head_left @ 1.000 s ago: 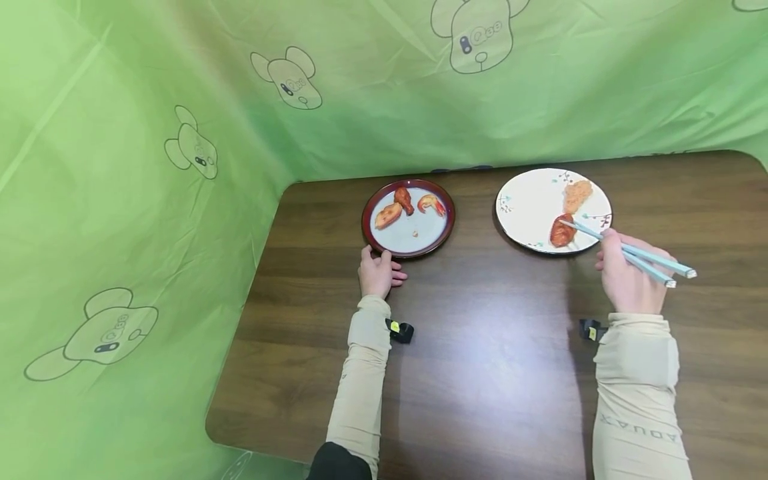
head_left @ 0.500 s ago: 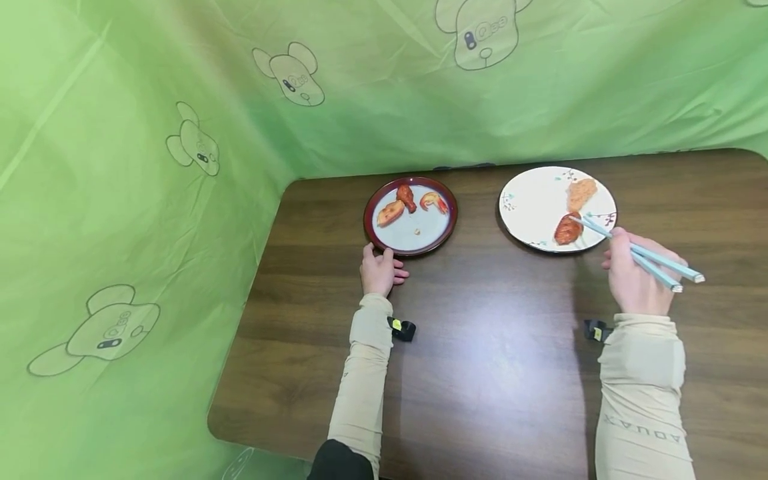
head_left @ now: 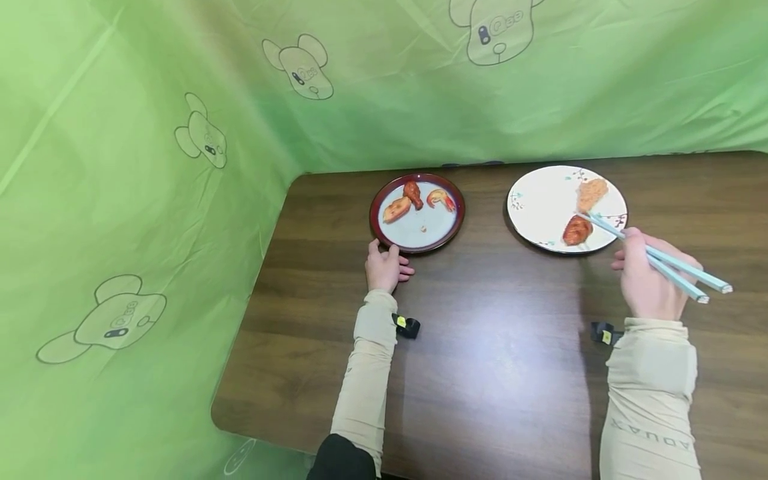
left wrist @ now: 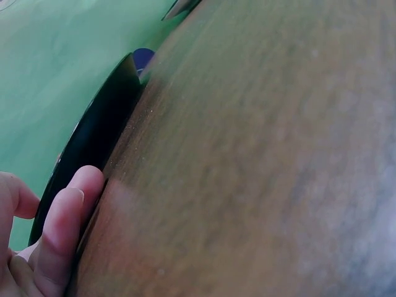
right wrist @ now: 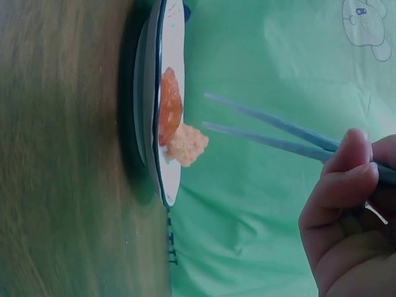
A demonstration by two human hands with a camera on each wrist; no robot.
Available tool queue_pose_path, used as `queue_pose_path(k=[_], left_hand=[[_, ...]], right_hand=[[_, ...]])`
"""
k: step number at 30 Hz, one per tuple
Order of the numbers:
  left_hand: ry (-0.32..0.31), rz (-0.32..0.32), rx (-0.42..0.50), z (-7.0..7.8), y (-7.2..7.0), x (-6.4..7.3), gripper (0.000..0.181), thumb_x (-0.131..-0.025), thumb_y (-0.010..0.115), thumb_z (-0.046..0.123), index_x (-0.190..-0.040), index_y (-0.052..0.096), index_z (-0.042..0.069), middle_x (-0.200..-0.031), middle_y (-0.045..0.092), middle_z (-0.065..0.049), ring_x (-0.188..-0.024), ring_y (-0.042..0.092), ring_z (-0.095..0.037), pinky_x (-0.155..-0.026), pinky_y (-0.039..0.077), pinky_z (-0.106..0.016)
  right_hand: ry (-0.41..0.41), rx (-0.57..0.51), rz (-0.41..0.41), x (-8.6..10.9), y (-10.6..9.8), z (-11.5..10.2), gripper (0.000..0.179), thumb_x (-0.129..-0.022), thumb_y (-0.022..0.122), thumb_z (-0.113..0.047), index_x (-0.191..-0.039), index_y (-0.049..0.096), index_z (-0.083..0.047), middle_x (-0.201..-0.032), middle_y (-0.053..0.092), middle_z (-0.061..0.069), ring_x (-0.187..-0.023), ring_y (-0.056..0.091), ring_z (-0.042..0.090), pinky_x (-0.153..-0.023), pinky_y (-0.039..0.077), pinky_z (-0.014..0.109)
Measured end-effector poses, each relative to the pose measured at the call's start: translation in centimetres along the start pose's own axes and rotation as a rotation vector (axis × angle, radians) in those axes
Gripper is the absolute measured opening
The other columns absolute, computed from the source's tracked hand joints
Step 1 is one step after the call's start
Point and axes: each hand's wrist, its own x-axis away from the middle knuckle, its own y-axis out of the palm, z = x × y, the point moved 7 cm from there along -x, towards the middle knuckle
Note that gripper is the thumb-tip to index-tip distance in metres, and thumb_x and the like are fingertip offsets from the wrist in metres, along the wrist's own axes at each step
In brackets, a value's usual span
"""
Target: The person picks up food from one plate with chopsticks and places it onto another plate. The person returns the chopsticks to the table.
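Note:
My right hand (head_left: pixel 654 280) holds a pair of light blue chopsticks (head_left: pixel 666 257). In the right wrist view the chopsticks (right wrist: pixel 266 141) have slightly parted tips, raised clear of the food with nothing between them. From above, the tips overlap the gap between a glossy reddish-brown chicken piece (head_left: pixel 577 231) and a paler breaded chicken piece (head_left: pixel 593 195). Both pieces lie on the white patterned plate (head_left: pixel 537 207). My left hand (head_left: pixel 384 268) holds the near rim of a red-rimmed plate (head_left: pixel 459 217), its dark edge passing between the digits in the left wrist view.
On the red-rimmed plate are a drumstick (head_left: pixel 413 193), a golden-brown oblong food piece (head_left: pixel 397 210), a shrimp (head_left: pixel 441 199) and a small crumb (head_left: pixel 423 229). A green printed curtain (head_left: pixel 384 100) hangs behind and left of the wooden table (head_left: pixel 480 320).
The chopstick tips have moved off the reddish-brown chicken piece towards the breaded one. The head view has shifted slightly, so everything sits further right. My left hand stays at its plate.

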Motion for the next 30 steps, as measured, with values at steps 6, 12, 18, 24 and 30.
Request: queue_pose_path(k=[6,12,18,24,30], left_hand=[[0.01,0.002,-0.004,0.1,-0.1,-0.1,0.063,-0.094,0.045,0.021,-0.15,0.022,0.003,-0.078,0.073,-0.014,-0.052,0.069,-0.016,-0.048,0.06,-0.031],[0.017,0.002,0.0,0.2,-0.2,0.0,0.064,-0.094,0.046,0.021,-0.15,0.021,0.003,-0.078,0.073,-0.014,-0.052,0.069,-0.017,-0.048,0.059,-0.031],[0.021,-0.004,-0.002,0.2,-0.1,-0.1,0.064,-0.094,0.045,0.021,-0.15,0.021,0.003,-0.078,0.073,-0.013,-0.053,0.069,-0.017,-0.048,0.06,-0.031],[0.016,-0.001,-0.007,0.1,-0.2,-0.1,0.063,-0.095,0.045,0.021,-0.15,0.021,0.003,-0.077,0.073,-0.012,-0.053,0.07,-0.017,-0.048,0.06,-0.03],[0.028,0.001,0.003,0.2,-0.3,-0.1,0.062,-0.095,0.045,0.02,-0.149,0.023,0.003,-0.077,0.073,-0.013,-0.053,0.069,-0.018,-0.048,0.059,-0.031]], right_hand=[[0.044,0.004,-0.063,0.6,1.2,-0.3,0.025,-0.091,0.06,-0.039,-0.071,0.07,-0.03,-0.051,0.061,-0.023,-0.049,0.059,-0.009,-0.042,0.04,0.01],[-0.037,-0.014,-0.106,1.8,3.2,-1.3,0.026,-0.092,0.061,-0.036,-0.07,0.072,-0.025,-0.053,0.061,-0.023,-0.049,0.06,-0.007,-0.043,0.041,0.011],[-0.113,-0.014,-0.178,3.2,5.8,-2.4,0.022,-0.091,0.062,-0.034,-0.086,0.076,-0.018,-0.057,0.061,-0.024,-0.05,0.06,-0.008,-0.043,0.042,0.01],[-0.206,-0.02,-0.26,4.2,8.8,-4.0,0.028,-0.09,0.064,-0.033,-0.088,0.076,-0.008,-0.055,0.06,-0.024,-0.049,0.06,-0.007,-0.044,0.043,0.011],[-0.556,-0.097,-0.359,5.8,12.1,-7.4,0.018,-0.089,0.065,-0.015,-0.084,0.075,-0.001,-0.057,0.06,-0.012,-0.052,0.052,-0.009,-0.044,0.037,0.01]])
